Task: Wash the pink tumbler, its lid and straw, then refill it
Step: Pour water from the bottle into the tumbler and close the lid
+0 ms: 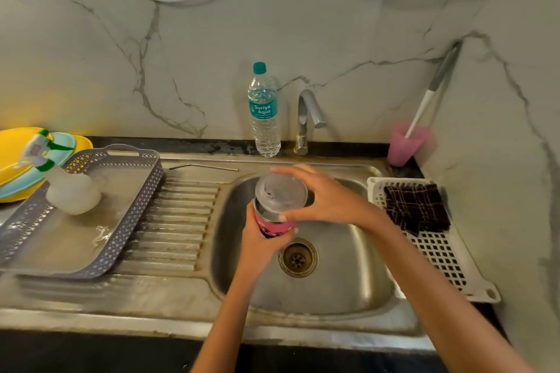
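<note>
Both hands work over the sink [348, 266]: left hand [260, 244] clamped round the tumbler [272, 225], right hand [327, 197] curled on the lid [280, 191]. Lid removal, I'd guess; next, a steady twist.

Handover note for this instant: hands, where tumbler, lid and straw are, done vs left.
Left hand grips the pink tumbler over the sink.
Right hand grips the clear lid on the tumbler's mouth.
Straw lies on the sink's back ledge. A capped water bottle stands beside the tap, no water running.
Done: straw out. Washed or not: cannot tell.
Left, likely: lid off, wash, refill.
</note>
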Demonstrator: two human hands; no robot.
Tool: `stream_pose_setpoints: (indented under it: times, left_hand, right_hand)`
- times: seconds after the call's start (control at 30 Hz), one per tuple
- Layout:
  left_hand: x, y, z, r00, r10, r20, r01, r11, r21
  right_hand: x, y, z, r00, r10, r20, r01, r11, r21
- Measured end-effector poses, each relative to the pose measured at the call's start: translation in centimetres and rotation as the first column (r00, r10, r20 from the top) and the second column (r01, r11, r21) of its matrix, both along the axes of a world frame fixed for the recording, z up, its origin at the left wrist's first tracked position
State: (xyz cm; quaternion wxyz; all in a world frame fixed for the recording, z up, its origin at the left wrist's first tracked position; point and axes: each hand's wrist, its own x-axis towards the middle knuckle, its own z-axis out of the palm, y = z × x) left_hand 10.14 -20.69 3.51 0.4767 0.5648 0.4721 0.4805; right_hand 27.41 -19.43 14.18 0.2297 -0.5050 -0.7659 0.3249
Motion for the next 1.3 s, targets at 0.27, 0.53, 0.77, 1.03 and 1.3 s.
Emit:
stream_pose_setpoints:
  times: [0.27, 0.53, 0.77, 1.03, 1.3]
  left_hand:
    - [1.2, -1.8, 0.4, 0.999, -0.045, -0.017, 0.046, 0.999, 0.022]
    - [1.5, -2.4, 0.4, 0.998, -0.063, -0.009, 0.063, 0.998, 0.006]
    - [1.8, -2.2, 0.2, 0.985, -0.168, -0.028, 0.168, 0.986, -0.004]
    - [2.6, -2.4, -0.2, 0.993, -0.115, -0.011, 0.115, 0.993, -0.021]
    - [3.5, -2.2, -0.3, 0.997, -0.077, 0.007, 0.077, 0.997, -0.017]
  right_hand:
    - [0.8, -1.8, -1.5, 1.0, 0.0, 0.009, 0.0, 1.0, -0.022]
    - [0.9, -2.6, -1.4, 0.997, -0.062, 0.035, 0.063, 0.997, -0.034]
    - [1.9, -2.1, -0.3, 0.992, 0.033, -0.122, -0.052, 0.987, -0.153]
    - [0.4, -2.9, -3.3, 0.965, -0.178, -0.195, 0.16, 0.982, -0.104]
    - [-1.7, -4.7, -4.4, 0.848, -0.415, -0.329, 0.434, 0.901, -0.015]
